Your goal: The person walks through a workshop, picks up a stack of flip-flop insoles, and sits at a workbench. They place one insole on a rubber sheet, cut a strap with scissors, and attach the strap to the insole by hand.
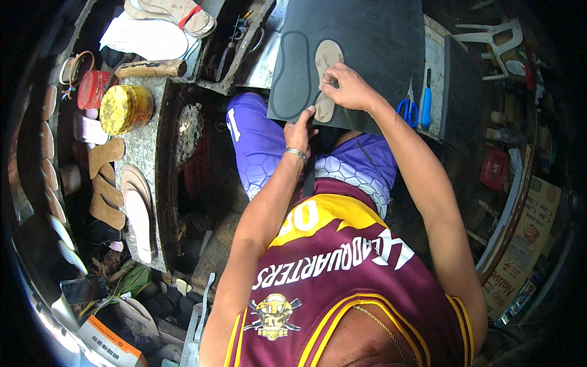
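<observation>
A black sheet point(379, 49) lies in front of me, with the outline of a shoe sole point(292, 76) drawn on its left part. Beside that outline rests a beige sole template point(329, 52), its toe end pointing away from me. My left hand point(298, 131) grips the sheet's near edge, thumb up by the template's heel and the other fingers below the edge. Over the middle of the template, my right hand point(347, 88) is closed in a pinch. What it pinches is hidden; a thin dark strand hangs below that hand.
Blue-handled scissors point(408, 112) and a blue cutter knife point(426, 101) lie right of my right forearm. On the left bench point(160, 122) are a yellow tub point(126, 109), a wooden roller point(151, 68) and stacked soles point(137, 202). A white plastic chair point(498, 40) stands far right.
</observation>
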`<state>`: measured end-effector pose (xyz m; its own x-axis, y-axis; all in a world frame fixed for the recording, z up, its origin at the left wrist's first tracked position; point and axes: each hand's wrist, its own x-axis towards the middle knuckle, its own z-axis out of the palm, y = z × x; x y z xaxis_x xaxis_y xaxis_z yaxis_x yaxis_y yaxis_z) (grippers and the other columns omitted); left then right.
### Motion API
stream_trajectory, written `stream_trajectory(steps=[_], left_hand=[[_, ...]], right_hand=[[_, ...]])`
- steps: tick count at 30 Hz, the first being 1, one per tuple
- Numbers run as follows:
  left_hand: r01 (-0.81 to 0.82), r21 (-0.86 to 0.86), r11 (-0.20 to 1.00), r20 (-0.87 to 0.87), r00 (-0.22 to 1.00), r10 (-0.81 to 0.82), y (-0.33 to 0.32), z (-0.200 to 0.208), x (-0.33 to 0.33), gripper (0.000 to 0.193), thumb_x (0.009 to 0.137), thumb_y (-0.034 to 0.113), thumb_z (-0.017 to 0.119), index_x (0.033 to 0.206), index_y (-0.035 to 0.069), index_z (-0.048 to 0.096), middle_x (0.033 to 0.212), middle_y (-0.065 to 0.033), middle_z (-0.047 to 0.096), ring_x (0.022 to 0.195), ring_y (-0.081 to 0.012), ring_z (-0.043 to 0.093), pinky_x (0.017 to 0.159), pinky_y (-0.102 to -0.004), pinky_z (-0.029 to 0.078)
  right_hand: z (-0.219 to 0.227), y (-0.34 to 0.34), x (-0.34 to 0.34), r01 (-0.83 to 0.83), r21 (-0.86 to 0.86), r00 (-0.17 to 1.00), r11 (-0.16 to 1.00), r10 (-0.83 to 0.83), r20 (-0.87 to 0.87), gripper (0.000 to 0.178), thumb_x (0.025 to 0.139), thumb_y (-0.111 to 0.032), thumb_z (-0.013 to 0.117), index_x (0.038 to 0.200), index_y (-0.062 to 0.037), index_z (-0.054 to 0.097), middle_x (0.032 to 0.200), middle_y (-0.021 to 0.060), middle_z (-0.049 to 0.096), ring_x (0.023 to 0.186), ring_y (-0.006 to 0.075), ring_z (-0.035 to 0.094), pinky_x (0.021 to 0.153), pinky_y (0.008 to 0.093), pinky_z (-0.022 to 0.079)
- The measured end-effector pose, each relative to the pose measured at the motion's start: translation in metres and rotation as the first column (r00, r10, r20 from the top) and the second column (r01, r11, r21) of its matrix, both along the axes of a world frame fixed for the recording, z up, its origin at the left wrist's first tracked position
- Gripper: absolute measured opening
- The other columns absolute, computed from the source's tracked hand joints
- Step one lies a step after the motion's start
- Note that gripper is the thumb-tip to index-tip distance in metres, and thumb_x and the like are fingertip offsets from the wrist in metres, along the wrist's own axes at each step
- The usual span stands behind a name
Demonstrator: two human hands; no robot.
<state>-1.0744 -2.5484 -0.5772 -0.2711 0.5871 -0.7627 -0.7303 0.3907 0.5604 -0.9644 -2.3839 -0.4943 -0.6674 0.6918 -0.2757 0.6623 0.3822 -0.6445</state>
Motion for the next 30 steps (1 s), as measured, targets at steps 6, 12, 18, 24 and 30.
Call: stream_trajectory(steps=[6,12,18,24,30], left_hand=[[-0.053,-0.049,0.997,-0.033,0.998,0.052,0.004,-0.002,0.002,0.045,0.079,0.035,0.088,0.108,0.006,0.07,0.096,-0.0023,0.073,0.077,-0.0146,0.066,0.061,-0.0296,0.051],[-0.067,-0.1,0.993,-0.066,0.996,0.061,0.01,-0.005,0.007,0.05,0.076,0.037,0.089,0.11,0.005,0.07,0.097,-0.0035,0.072,0.079,-0.0162,0.066,0.059,-0.0312,0.052],[-0.075,-0.17,0.983,-0.086,0.994,0.061,0.015,0.001,0.008,0.05,0.075,0.04,0.089,0.107,0.005,0.072,0.099,-0.004,0.073,0.081,-0.0171,0.066,0.058,-0.0321,0.049],[-0.072,-0.232,0.97,-0.115,0.992,0.047,0.02,0.011,0.009,0.053,0.075,0.04,0.088,0.111,0.004,0.073,0.102,-0.0033,0.074,0.081,-0.0164,0.066,0.058,-0.0322,0.047],[-0.192,-0.139,0.972,-0.157,0.973,0.169,0.026,0.01,0.013,0.065,0.076,0.03,0.09,0.128,-0.001,0.065,0.121,-0.0086,0.071,0.102,-0.021,0.067,0.082,-0.0353,0.054]], right_hand=[[-0.009,0.005,-0.004,-0.036,0.085,0.998,0.996,0.032,0.05,0.027,0.091,-0.026,0.074,0.103,-0.0018,0.068,0.107,0.0182,0.067,0.102,0.0346,0.067,0.091,0.0432,0.053],[-0.008,0.01,-0.01,-0.015,0.06,0.991,0.998,0.007,0.135,0.029,0.09,-0.027,0.075,0.102,-0.0019,0.068,0.107,0.0172,0.07,0.103,0.0359,0.067,0.091,0.0443,0.053],[-0.007,0.015,-0.015,-0.057,0.056,0.981,0.997,0.045,0.191,0.026,0.089,-0.026,0.076,0.099,-0.0033,0.069,0.107,0.0171,0.07,0.103,0.0367,0.067,0.091,0.0445,0.053],[-0.007,0.013,-0.017,-0.103,0.141,0.977,0.985,0.074,0.199,0.026,0.089,-0.027,0.075,0.1,-0.0042,0.07,0.109,0.0185,0.069,0.107,0.0375,0.066,0.094,0.0465,0.052],[-0.001,0.014,-0.018,-0.108,0.105,0.975,0.989,0.085,0.207,0.026,0.089,-0.028,0.076,0.101,-0.005,0.071,0.111,0.0195,0.069,0.109,0.0386,0.066,0.095,0.0471,0.052]])
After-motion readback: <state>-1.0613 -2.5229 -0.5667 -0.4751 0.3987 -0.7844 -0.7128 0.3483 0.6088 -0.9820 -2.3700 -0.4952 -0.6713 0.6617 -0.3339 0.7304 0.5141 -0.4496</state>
